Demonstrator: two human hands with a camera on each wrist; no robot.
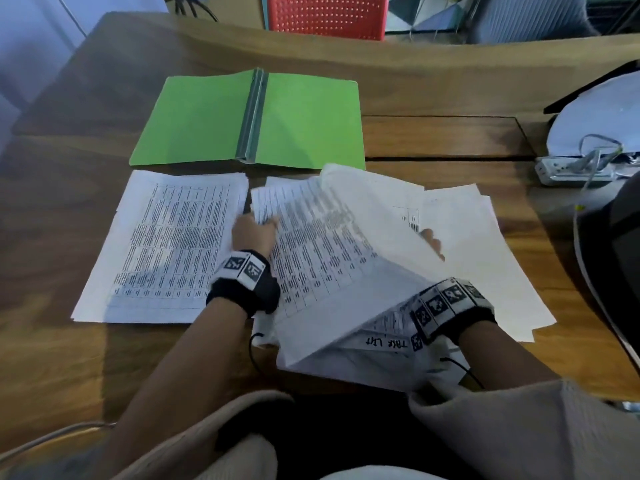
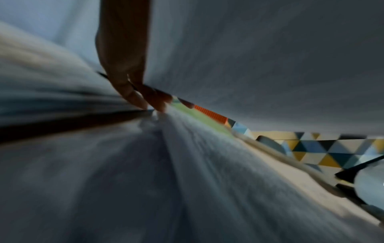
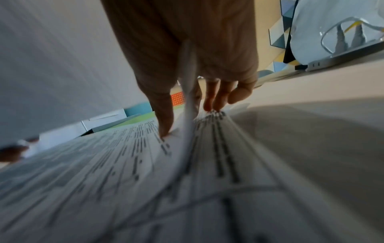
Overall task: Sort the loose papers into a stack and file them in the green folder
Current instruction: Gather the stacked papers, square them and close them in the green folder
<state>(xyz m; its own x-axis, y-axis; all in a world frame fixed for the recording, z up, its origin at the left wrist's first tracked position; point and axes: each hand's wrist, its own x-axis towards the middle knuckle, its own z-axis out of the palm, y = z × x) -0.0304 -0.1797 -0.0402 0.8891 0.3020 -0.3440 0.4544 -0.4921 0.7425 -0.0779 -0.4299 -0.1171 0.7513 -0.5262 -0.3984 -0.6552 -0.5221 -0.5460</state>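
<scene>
The green folder (image 1: 304,123) lies open and flat on the wooden table (image 1: 69,358), spine toward me. In front of it on the left sits a squared stack of printed papers (image 1: 166,244). On the right lies a loose pile of papers (image 1: 485,258). A printed sheet (image 1: 346,244) is lifted off that pile. My left hand (image 1: 254,233) pinches its left edge, thumb on top. My right hand (image 1: 433,242) is mostly hidden behind the sheet; in the right wrist view the right hand (image 3: 209,98) has the sheet's edge running between its fingers.
A white power strip (image 1: 571,168) with cables sits at the right edge beside a white rounded object (image 1: 599,116). A dark object (image 1: 623,254) stands at the far right. A red perforated chair (image 1: 327,15) is behind the table.
</scene>
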